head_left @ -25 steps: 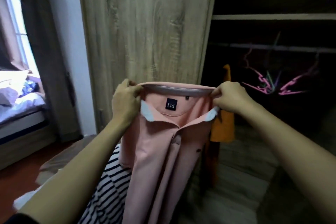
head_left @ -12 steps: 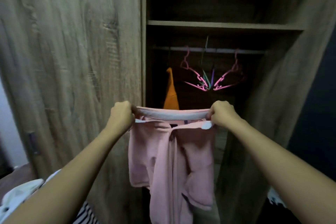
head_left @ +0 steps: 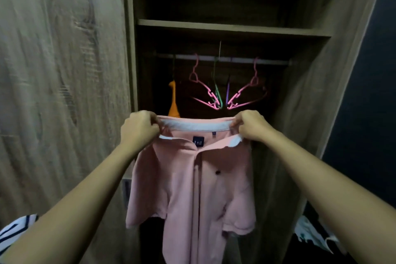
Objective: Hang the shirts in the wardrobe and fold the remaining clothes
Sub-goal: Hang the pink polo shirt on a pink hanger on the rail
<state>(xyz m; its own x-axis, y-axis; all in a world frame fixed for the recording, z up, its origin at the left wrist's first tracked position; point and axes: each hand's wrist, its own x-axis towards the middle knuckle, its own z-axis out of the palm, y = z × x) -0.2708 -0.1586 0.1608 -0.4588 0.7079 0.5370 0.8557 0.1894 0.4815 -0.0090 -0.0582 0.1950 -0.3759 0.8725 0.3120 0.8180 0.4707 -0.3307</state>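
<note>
Both hands, left hand (head_left: 139, 127) and right hand (head_left: 250, 126), pinch the collar ends of a pink polo shirt (head_left: 192, 188), holding it spread before an open wooden wardrobe (head_left: 64, 70), below its rail (head_left: 222, 59) of pink hangers (head_left: 214, 92) and an orange garment (head_left: 174, 100).

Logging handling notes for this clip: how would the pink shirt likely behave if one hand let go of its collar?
Probably floppy: the pink shirt hangs limp, sleeves drooping, from the collar gripped by the left hand and right hand. Likely light, since fingertip grips alone carry it. Freed on one side, it would probably sag sideways.
</note>
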